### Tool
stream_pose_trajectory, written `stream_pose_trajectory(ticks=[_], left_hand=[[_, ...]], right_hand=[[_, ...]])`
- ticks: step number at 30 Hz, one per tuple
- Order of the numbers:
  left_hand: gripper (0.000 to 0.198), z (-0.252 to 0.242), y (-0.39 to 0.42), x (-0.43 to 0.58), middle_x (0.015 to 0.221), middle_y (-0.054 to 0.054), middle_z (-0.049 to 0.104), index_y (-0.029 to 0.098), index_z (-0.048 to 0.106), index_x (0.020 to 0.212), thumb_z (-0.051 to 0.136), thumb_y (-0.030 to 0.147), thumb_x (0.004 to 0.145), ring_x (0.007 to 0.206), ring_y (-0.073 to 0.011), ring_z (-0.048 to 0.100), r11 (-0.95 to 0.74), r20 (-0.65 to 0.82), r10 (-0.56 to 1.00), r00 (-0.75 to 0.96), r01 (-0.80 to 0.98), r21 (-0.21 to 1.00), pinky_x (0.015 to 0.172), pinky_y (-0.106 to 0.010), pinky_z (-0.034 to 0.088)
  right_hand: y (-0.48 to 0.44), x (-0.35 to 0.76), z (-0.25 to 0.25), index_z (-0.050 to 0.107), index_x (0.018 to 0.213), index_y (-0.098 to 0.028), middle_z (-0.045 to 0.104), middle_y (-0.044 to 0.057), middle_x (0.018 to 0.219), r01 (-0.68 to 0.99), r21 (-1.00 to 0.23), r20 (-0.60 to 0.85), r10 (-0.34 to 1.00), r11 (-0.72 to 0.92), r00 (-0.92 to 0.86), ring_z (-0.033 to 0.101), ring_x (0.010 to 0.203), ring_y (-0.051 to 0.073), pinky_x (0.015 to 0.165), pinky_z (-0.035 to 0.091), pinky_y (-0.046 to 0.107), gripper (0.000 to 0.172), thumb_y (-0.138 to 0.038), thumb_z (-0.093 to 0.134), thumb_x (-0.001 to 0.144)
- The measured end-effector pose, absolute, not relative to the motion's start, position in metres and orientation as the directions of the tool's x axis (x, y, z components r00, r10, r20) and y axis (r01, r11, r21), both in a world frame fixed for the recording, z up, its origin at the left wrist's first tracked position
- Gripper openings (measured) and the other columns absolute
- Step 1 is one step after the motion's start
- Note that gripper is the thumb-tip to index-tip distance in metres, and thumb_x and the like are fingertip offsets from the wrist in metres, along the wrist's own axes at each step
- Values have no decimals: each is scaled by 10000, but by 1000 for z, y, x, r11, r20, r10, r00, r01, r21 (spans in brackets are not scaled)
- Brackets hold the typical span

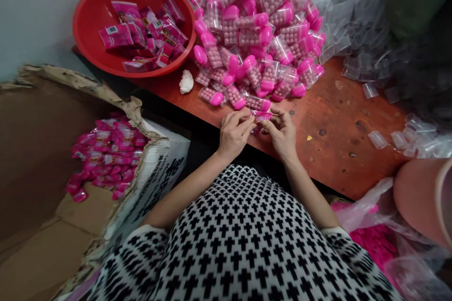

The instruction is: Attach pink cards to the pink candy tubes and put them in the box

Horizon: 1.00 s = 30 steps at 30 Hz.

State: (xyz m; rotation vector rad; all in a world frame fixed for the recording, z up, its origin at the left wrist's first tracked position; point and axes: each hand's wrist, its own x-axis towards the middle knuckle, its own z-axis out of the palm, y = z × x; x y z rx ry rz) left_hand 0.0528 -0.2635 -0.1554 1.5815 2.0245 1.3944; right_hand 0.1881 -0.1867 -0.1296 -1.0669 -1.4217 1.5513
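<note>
My left hand (233, 132) and my right hand (282, 132) meet at the near edge of the wooden table (332, 117). Both pinch one small pink candy package (261, 116) between their fingertips. Just beyond the hands lies a big heap of clear tubes with pink caps (256, 33), filled with pink balls. A red basin (95, 14) at the back left holds several pink labels or packets (148, 33).
A torn cardboard box (42, 150) at my left holds several finished pink packages (106, 153). Clear plastic sleeves (356, 14) pile up at the back right and along the right edge. A white crumpled scrap (186, 81) lies by the basin. A pink tub (423, 197) stands at the right.
</note>
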Motion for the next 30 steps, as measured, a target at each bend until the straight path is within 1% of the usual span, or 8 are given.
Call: stream_pose_trajectory(ticks=[5, 8, 10, 15, 19, 22, 25, 30], left_hand=[[439, -132, -278, 48, 1133, -80, 724, 229, 736, 1153, 786, 433, 767, 1001, -223, 670, 71, -44, 851, -523, 33, 997, 914, -331, 526], [502, -124, -283, 44, 920, -80, 750, 156, 778, 984, 833, 535, 659, 775, -188, 688, 203, -369, 864, -342, -434, 878, 718, -287, 567], [477, -123, -286, 42, 769, -63, 721, 117, 775, 810, 866, 534, 598, 665, -154, 654, 251, -451, 858, -245, -566, 786, 630, -266, 565], [461, -122, -293, 35, 709, -49, 695, 101, 750, 704, 918, 485, 512, 644, -129, 645, 184, -501, 786, -364, -636, 750, 614, -255, 592], [492, -122, -290, 31, 700, -55, 696, 91, 740, 683, 928, 495, 475, 633, -128, 651, 160, -504, 753, -423, -626, 763, 612, -251, 592], [499, -122, -280, 30, 635, -37, 669, 95, 720, 641, 913, 528, 488, 592, -124, 635, 153, -463, 772, -435, -581, 800, 598, -255, 587], [503, -122, -270, 31, 571, -17, 636, 99, 701, 598, 895, 555, 511, 571, -121, 622, 151, -413, 786, -460, -504, 850, 602, -252, 588], [461, -122, -258, 35, 608, -27, 660, 98, 713, 636, 898, 509, 540, 589, -123, 634, 163, -421, 835, -354, -572, 804, 612, -249, 588]], right_hand=[[-185, 183, -123, 559, 1046, -242, 535, -95, 617, -10, -979, -174, 863, -202, -474, 526, 552, 96, 574, 480, 238, 480, -405, 837, 690], [-181, 182, -116, 557, 1045, -232, 522, -100, 590, 63, -972, -218, 778, -225, -589, 494, 514, 93, 532, 429, 229, 535, -411, 869, 648], [-176, 179, -114, 562, 1023, -227, 502, -101, 572, 118, -976, -214, 735, -181, -643, 463, 488, 93, 500, 387, 225, 529, -440, 867, 648], [-157, 165, -109, 603, 1024, -199, 588, -29, 644, 365, -878, -41, 712, 309, -701, 514, 579, 148, 569, 420, 274, 324, -451, 700, 845], [-142, 144, -97, 615, 1181, -166, 704, 130, 1115, 535, -271, 95, 575, 800, -813, 568, 1014, 258, 839, 447, 364, 253, -255, 499, 975], [-137, 135, -88, 618, 1183, -155, 711, 147, 1081, 481, 21, -30, 482, 876, -876, 539, 1066, 283, 854, 422, 377, 303, -191, 376, 1004], [-130, 149, -85, 620, 1212, -162, 704, 152, 1102, 536, 61, -73, 540, 842, -839, 566, 1050, 292, 803, 426, 367, 322, -214, 383, 999], [-113, 207, -90, 657, 1216, -157, 715, 156, 1135, 780, -171, -80, 781, 602, -620, 639, 989, 312, 781, 482, 392, 362, -340, 572, 915]])
